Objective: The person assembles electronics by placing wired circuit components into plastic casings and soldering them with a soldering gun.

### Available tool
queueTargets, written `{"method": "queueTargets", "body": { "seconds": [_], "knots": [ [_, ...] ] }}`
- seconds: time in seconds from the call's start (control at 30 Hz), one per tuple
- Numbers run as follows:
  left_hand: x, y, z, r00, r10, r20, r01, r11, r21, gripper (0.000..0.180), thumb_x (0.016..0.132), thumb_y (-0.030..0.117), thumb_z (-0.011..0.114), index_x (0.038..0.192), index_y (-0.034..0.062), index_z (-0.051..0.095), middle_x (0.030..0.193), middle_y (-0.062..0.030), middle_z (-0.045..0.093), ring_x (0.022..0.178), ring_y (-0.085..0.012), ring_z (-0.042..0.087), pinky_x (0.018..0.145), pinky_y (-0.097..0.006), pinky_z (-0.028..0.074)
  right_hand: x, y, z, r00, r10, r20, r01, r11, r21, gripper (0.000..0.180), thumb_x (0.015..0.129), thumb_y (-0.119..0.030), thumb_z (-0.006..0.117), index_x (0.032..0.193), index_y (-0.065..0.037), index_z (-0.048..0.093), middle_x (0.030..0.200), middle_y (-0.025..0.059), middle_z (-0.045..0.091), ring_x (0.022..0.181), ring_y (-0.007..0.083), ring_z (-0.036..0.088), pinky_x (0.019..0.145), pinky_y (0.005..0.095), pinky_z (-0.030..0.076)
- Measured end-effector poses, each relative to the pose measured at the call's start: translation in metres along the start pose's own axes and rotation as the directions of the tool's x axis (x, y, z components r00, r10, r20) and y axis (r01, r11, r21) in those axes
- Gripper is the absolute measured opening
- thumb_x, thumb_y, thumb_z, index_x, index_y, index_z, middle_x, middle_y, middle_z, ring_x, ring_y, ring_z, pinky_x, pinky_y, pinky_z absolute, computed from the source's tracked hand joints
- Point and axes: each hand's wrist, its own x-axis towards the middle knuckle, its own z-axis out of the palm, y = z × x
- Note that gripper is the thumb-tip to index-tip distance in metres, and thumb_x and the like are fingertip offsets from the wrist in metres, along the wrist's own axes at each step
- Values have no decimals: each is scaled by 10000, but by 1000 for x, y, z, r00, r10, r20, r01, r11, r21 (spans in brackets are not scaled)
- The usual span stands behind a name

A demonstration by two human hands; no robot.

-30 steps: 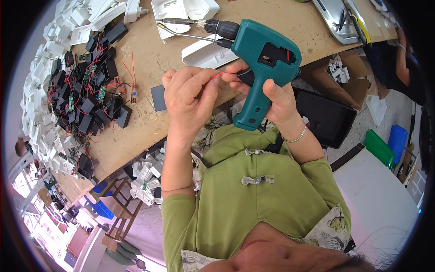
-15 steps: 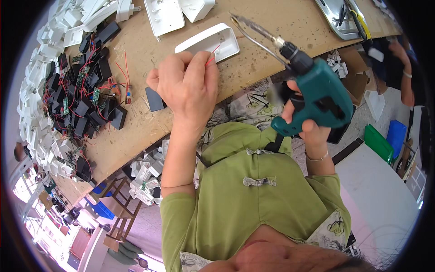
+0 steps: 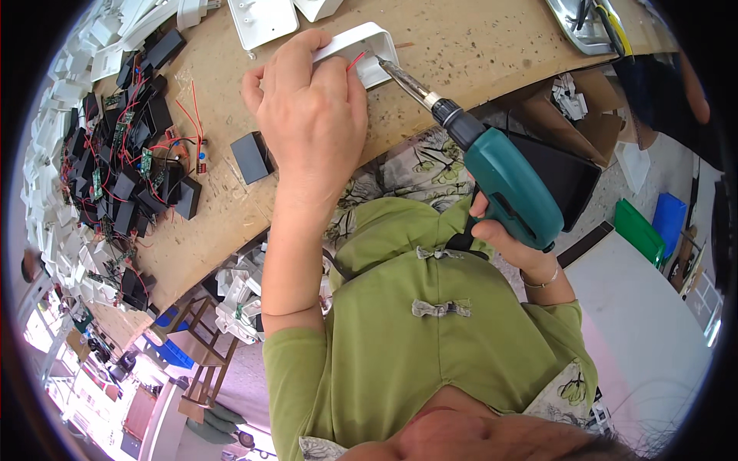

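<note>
My right hand (image 3: 513,246) grips a green soldering gun (image 3: 516,183) by its handle. The metal tip points up and left, reaching into a white plastic housing (image 3: 367,32) that lies open side toward me. Closed in a pinch, my left hand (image 3: 311,115) is at the left end of that housing and covers part of it. A short red wire (image 3: 355,61) sticks out from the fingers into the housing. Whether the tip touches the wire or a metal contact is too small to tell. Beside my left wrist lies a black rectangular box (image 3: 250,157).
Black boxes with red wires and circuit boards (image 3: 127,169) are heaped on the wooden table (image 3: 223,207) at left, beside piled white plastic parts (image 3: 46,177). More white housings (image 3: 261,19) lie at the far edge. A metal tray (image 3: 580,27) with yellow-handled pliers (image 3: 615,32) stands at far right.
The soldering gun has swung down and left, its tip now inside the white housing. My left hand has shifted slightly up and left with the red wire. The view has shifted a little.
</note>
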Motion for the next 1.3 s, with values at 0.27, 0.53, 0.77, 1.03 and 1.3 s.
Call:
{"method": "queueTargets", "body": {
  "seconds": [0.27,0.53,0.77,1.03,1.3],
  "knots": [
    [4,-3,3,999,33,8,-33,997,-69,82,665,59,655,708,1,618,1019,-98,564,922,-280,529,844,-402,383,7,-10,8,1000,11,5,-10,989,-145,752,716,-151,802,1311,78,404,1088,110,634,749,89,624,672,222,526],
    [6,-3,3,999,51,-1,-51,995,-90,77,647,41,646,677,-15,601,1019,-122,557,920,-302,525,821,-410,395,14,-12,15,998,56,-23,-58,993,-101,743,724,-159,801,1317,59,409,1103,107,628,712,80,599,653,215,514],
    [6,-2,4,999,51,-9,-52,995,-88,70,644,34,637,659,-15,589,1008,-125,555,918,-305,525,815,-411,392,14,-8,19,997,-31,-69,24,994,-105,743,728,-173,797,1317,55,406,1147,130,614,746,93,618,650,234,526],
    [6,-2,5,998,57,-9,-57,994,-92,69,644,33,634,656,-15,586,1000,-129,554,911,-310,524,811,-414,393,17,-9,18,997,-64,-48,56,987,-150,738,734,-173,789,1320,52,402,1202,136,590,752,104,628,649,236,530],
    [6,-3,5,998,59,-18,-60,995,-83,67,633,34,630,653,-14,588,1002,-131,559,905,-307,529,811,-418,397,13,-13,20,997,10,-77,-23,985,-169,731,724,-153,800,1313,52,419,1194,143,593,919,162,624,778,265,507]
  ]
}}
